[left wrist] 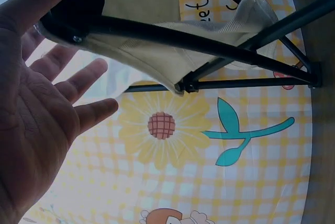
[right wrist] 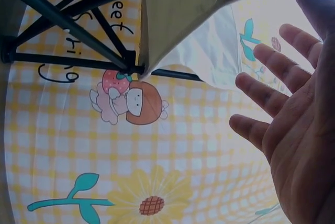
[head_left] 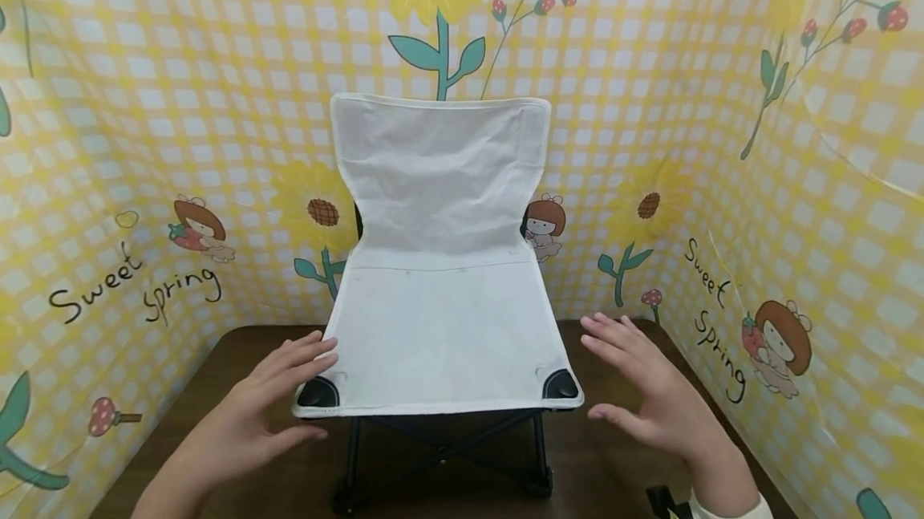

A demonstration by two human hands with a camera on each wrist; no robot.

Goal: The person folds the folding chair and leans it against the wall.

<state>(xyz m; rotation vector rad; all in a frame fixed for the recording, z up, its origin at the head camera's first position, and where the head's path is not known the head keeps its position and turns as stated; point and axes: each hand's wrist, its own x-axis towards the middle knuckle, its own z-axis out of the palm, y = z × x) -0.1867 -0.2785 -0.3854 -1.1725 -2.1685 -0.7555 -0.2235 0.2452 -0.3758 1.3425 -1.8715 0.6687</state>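
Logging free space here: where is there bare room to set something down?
The white seat is bare between its backrest and black front corners. On the tabletop: between the seat and right hand, and between the left forearm and checked cloth. Crowded: beneath the seat, where dark bars cross, and at its left edge, near the left hand.

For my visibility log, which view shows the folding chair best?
The head view: it faces the folding chair, showing its backrest, seat and two feet. Each wrist view catches only part: dark tubes and fabric.
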